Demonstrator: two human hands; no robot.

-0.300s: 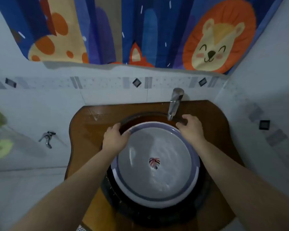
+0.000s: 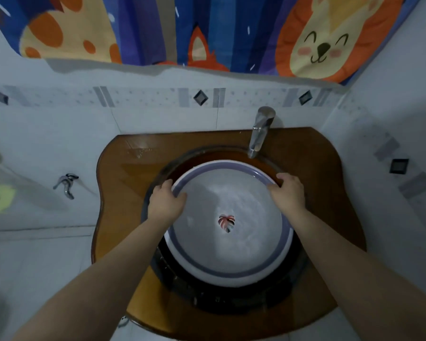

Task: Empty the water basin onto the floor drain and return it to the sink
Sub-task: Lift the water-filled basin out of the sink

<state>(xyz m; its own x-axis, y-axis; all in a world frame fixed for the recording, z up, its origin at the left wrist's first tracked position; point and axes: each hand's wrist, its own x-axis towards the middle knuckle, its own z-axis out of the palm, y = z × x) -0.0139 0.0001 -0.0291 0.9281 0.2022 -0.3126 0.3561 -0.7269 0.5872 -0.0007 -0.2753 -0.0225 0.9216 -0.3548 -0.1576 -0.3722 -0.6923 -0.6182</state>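
Your left hand (image 2: 166,202) and right hand (image 2: 287,193) clamp opposite rims of the water basin (image 2: 229,271), seated in the sink (image 2: 231,302). Expect heavy, sloshing, slippery; lift level.

Dim bathroom with pale tiled walls (image 2: 59,134) and a patterned border strip (image 2: 143,97). A cartoon-animal curtain (image 2: 207,30) hangs above a brown wooden counter (image 2: 312,153).

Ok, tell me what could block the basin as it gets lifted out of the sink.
The faucet spout overhangs the basin's far rim, so a straight lift there might catch it. Both the left hand and right hand already grip the rim. Nothing else visible blocks it; the floor drain is out of view.
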